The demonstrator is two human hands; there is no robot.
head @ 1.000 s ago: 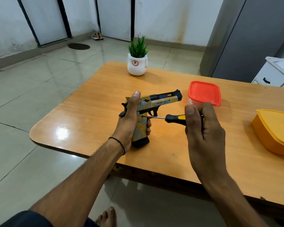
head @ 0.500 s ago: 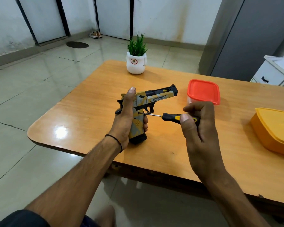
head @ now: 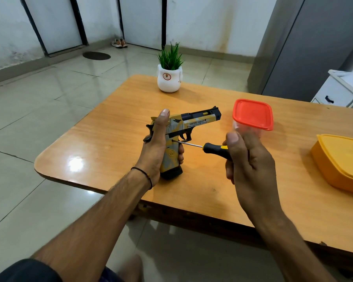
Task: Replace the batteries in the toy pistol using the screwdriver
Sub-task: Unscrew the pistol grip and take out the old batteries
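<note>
Twisted further is the screwdriver (head: 214,148) gripped by the right hand (head: 251,163); the toy pistol (head: 192,124) stays gripped by the left hand (head: 155,149). Its screw is likely being loosened.

Open tabletop (head: 102,143) left of the toy pistol (head: 194,123); red-lidded container (head: 253,115) just right, orange box (head: 342,159) beyond
</note>
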